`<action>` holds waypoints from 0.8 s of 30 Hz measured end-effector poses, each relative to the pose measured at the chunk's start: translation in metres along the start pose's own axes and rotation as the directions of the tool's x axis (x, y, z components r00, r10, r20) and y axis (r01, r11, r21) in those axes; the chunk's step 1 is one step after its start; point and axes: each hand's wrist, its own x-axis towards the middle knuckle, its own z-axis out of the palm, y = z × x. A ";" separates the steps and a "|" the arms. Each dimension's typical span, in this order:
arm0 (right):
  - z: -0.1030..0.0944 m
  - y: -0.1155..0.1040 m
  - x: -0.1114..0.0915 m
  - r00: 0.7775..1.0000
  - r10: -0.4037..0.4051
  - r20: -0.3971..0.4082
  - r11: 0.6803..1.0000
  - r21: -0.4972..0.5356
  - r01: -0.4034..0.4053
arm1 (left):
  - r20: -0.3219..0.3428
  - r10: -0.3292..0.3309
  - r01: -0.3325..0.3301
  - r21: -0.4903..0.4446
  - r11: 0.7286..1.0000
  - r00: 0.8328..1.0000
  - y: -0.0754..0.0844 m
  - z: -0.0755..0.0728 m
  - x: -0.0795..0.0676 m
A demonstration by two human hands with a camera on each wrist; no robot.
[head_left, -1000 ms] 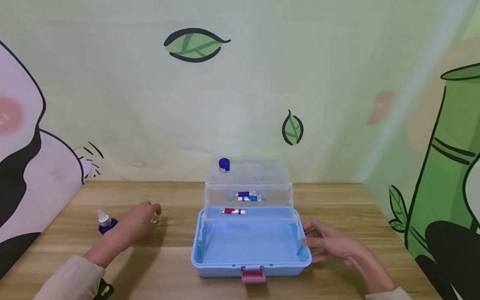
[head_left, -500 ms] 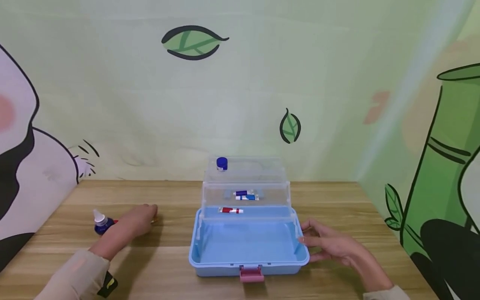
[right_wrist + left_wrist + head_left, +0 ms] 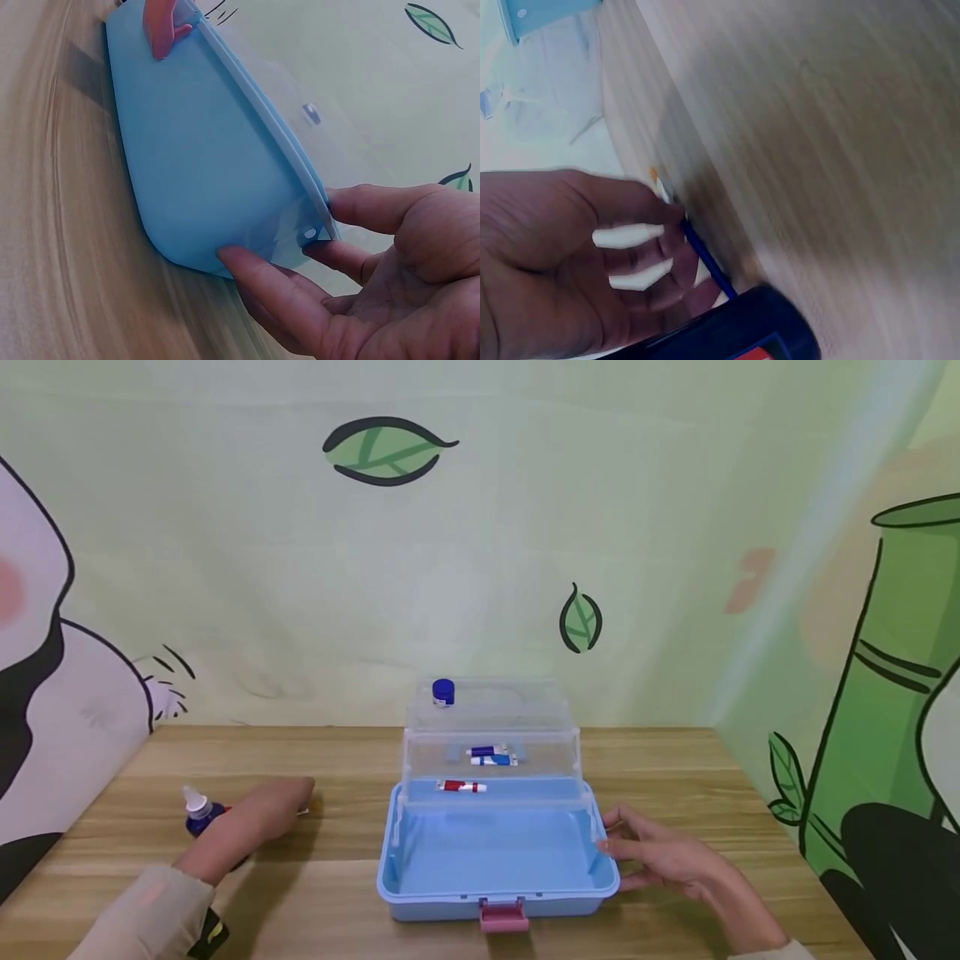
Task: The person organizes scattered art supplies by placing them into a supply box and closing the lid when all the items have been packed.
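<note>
In the left wrist view, a paintbrush with a blue handle, pale metal ferrule and orange tip lies at the wooden tabletop. My left hand pinches it near the ferrule between thumb and fingers. Just behind that forearm stands a dark blue bottle with a white nozzle cap, partly hidden. My right hand holds the right end of a light blue storage box, thumb at the rim and fingers against the outer side. The box's clear lid stands raised, and its pink latch hangs at the front.
Clear tiers of the box carry a red paint tube, a purple tube, a blue tube and a small blue jar. Behind the wooden table rises a green cartoon-printed backdrop.
My left fingers have closed in and lowered slightly onto the brush. The right hand keeps its hold on the box. The head view has shifted a little.
</note>
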 end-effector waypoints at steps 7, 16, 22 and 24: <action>0.002 0.001 0.000 1.000 -0.001 0.009 1.000 0.001 0.001 | 0.013 0.077 -0.075 -0.095 0.993 0.997 -0.003 0.002 0.001; 0.003 -0.001 0.001 1.000 0.008 -0.005 1.000 -0.014 -0.008 | -0.074 0.118 -0.126 -0.115 0.985 0.990 -0.004 0.005 0.005; 0.002 -0.001 0.000 1.000 -0.002 -0.005 1.000 -0.010 0.001 | -0.124 0.153 -0.161 -0.056 0.985 0.980 0.000 0.007 0.006; 0.002 -0.001 0.000 1.000 -0.002 -0.003 1.000 -0.004 0.002 | -0.125 0.158 -0.165 -0.047 0.985 0.980 0.001 0.006 0.006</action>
